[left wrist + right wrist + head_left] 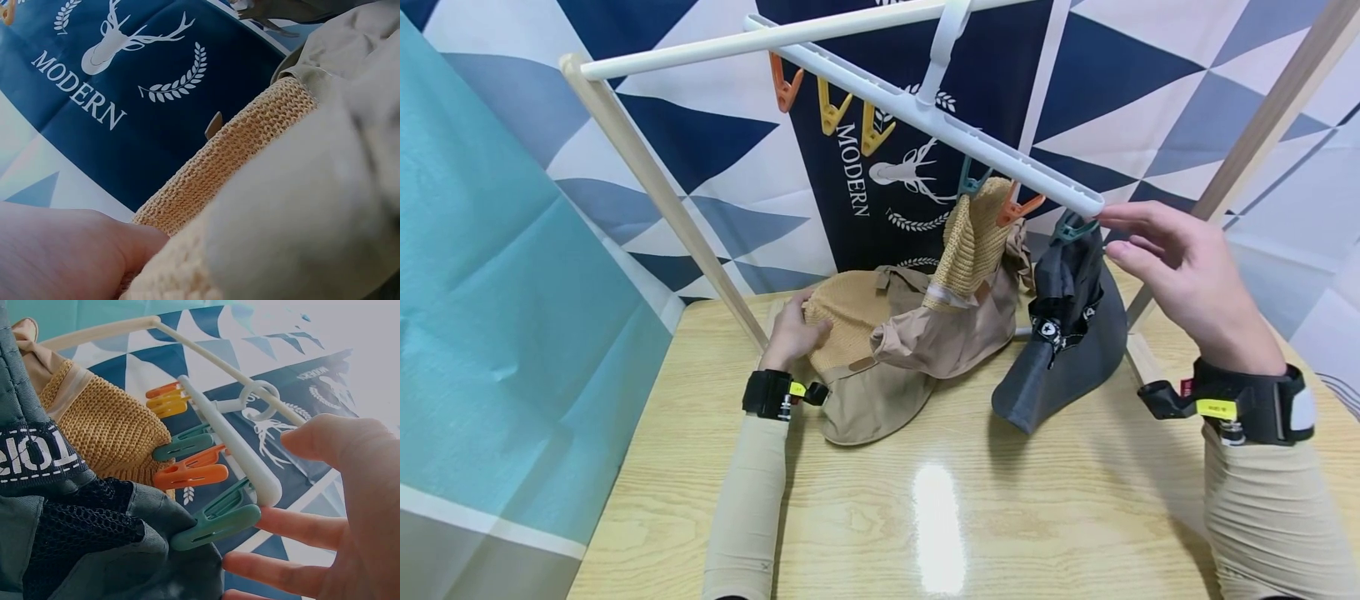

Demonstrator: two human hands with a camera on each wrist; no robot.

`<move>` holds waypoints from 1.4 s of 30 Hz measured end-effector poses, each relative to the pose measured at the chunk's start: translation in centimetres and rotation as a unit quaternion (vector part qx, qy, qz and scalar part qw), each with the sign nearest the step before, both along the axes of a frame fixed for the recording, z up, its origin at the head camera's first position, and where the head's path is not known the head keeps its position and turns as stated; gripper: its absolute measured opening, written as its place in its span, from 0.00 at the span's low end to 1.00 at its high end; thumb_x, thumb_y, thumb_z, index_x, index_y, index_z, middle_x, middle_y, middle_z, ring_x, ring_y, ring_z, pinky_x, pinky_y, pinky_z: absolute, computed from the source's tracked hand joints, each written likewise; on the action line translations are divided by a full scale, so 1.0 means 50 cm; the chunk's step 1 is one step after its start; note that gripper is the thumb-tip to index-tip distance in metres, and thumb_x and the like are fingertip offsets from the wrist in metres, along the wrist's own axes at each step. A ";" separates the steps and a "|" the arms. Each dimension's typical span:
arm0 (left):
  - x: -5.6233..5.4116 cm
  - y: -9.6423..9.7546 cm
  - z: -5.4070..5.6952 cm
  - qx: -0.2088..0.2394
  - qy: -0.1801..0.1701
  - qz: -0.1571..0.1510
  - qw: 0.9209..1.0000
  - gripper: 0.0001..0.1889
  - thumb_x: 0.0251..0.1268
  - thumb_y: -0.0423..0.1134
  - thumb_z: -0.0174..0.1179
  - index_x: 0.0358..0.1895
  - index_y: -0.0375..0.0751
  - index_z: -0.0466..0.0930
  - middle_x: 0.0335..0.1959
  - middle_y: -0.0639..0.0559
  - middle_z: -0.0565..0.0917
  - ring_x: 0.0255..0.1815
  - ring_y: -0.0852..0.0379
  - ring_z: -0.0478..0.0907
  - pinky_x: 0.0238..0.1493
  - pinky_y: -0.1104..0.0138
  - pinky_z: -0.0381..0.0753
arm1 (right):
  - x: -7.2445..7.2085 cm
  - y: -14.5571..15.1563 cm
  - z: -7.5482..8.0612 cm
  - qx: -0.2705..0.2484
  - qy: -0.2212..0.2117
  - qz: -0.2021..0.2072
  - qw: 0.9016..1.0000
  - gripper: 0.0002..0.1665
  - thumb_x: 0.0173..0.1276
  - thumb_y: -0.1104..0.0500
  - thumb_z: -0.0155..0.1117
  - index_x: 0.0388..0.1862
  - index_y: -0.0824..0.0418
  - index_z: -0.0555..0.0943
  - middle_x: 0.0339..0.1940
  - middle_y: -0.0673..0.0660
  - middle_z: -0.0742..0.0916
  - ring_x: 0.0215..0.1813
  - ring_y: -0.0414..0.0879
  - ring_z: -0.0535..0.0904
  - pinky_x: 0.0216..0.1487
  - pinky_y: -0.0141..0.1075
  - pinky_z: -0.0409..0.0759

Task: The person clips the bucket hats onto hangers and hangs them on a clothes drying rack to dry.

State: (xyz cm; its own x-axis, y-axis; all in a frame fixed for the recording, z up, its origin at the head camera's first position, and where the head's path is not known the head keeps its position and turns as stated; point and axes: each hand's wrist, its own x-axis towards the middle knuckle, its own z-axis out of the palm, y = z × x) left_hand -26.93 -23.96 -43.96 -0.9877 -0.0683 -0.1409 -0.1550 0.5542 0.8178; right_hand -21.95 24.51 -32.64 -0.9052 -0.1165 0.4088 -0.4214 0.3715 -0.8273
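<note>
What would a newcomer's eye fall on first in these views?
Likely the long white plastic hanger slanting high across the head view, carrying orange, yellow and teal plastic clips. Under its right end hangs a dark grey fabric hat, beside the raised right hand. Farther left, the left hand grips a tan straw hat with a khaki cloth brim.

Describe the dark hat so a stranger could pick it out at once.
Find the white hanger on the rack. At its end by the right hand, a teal clip holds the dark hat. Unlike the straw-topped hats beside it, it bears white lettering.
</note>
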 end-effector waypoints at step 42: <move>0.065 0.006 0.136 0.013 0.233 0.003 0.972 0.25 0.73 0.24 0.64 0.71 0.34 0.81 0.65 0.32 0.91 0.57 0.36 0.91 0.45 0.78 0.82 | 0.000 -0.005 0.001 -0.006 0.011 0.011 1.000 0.25 0.83 0.65 0.65 0.76 0.54 0.84 0.65 0.35 0.90 0.64 0.33 0.84 0.66 0.19 0.76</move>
